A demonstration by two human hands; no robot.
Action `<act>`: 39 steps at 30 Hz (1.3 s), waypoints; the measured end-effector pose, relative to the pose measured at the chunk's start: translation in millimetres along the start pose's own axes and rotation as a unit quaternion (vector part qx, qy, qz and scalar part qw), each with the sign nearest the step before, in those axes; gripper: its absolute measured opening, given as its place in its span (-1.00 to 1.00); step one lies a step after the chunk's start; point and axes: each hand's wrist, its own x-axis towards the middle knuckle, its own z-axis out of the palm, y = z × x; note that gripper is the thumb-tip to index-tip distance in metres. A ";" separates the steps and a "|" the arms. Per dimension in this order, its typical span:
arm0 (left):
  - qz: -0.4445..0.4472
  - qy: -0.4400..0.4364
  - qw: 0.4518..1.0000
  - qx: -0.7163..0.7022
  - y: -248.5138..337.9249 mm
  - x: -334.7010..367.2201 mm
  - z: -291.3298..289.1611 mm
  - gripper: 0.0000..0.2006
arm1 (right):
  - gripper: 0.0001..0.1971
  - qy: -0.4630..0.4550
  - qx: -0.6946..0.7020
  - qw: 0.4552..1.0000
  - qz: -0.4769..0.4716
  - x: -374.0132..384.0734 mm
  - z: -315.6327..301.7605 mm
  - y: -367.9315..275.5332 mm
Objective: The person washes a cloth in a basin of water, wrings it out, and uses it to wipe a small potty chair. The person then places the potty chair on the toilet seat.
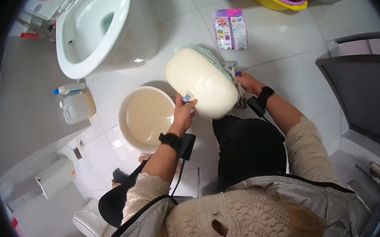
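A cream, rounded oblong plastic container (202, 81) is tilted over the floor in front of me, its smooth side facing up. My left hand (184, 113) grips its near left side, beside a small blue-and-white piece (187, 97). At its right side my right hand (249, 84) is closed round a greyish bunched cloth (241, 97). Pale green, thin crumpled material (209, 53) shows along the container's far edge; its opening and inside are hidden. Just left of the container stands a white round basin (123, 119) with cloudy, yellowish water in it.
A white toilet (75, 67) stands at the far left. A purple-and-white packet (230, 30) lies on the tiles, with yellow and pink basins (279, 3) beyond. Left are a translucent jug (77, 109), a white bottle (71, 88) and a white bucket (89, 222).
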 end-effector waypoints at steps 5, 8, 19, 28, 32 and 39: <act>0.115 0.013 0.991 -0.063 9.7 -4.6 0.5 -0.19 | -0.75 -0.068 -0.190 0.973 -0.114 -26.6 28.3 10.8; 0.077 0.059 0.995 -0.030 9.6 -0.4 3.9 -0.20 | -0.73 -0.066 -0.257 0.939 -0.220 -27.6 37.9 21.5; 0.018 0.086 0.995 -0.053 -8.3 16.8 -21.4 -0.16 | -0.70 0.211 -0.228 0.940 -0.143 63.9 16.7 58.2; -0.065 0.125 0.990 -0.026 0.0 19.3 -30.3 -0.19 | -0.68 0.154 -0.142 0.967 -0.144 62.7 -11.3 9.1; -0.040 0.084 0.995 -0.036 1.0 20.1 -30.1 -0.17 | -0.68 0.108 -0.334 0.907 -0.232 74.9 30.6 -34.0; -0.021 0.052 0.997 -0.051 -1.8 21.2 -25.0 -0.23 | -0.64 -0.007 -0.369 0.890 -0.268 8.6 78.7 -52.5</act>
